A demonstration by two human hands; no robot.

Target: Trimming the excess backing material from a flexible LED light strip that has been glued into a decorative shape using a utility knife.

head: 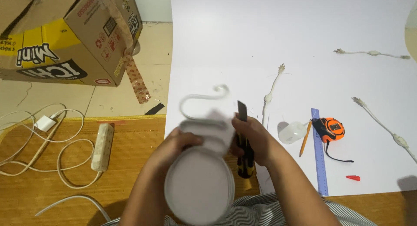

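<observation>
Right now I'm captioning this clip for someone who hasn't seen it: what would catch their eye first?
At bottom centre, the left hand holds a blurred round white piece, while the right hand grips a yellow-and-black utility knife with its blade out. To the right, an orange tape measure and a blue ruler lie on the big white sheet. A cardboard box stands at top left.

The far white sheet (243,30) lay open. On the right, a tape measure (329,129), ruler (319,152) and cords (384,124) blocked passage; on the left, a power strip (102,147) and cardboard box (65,34).
</observation>
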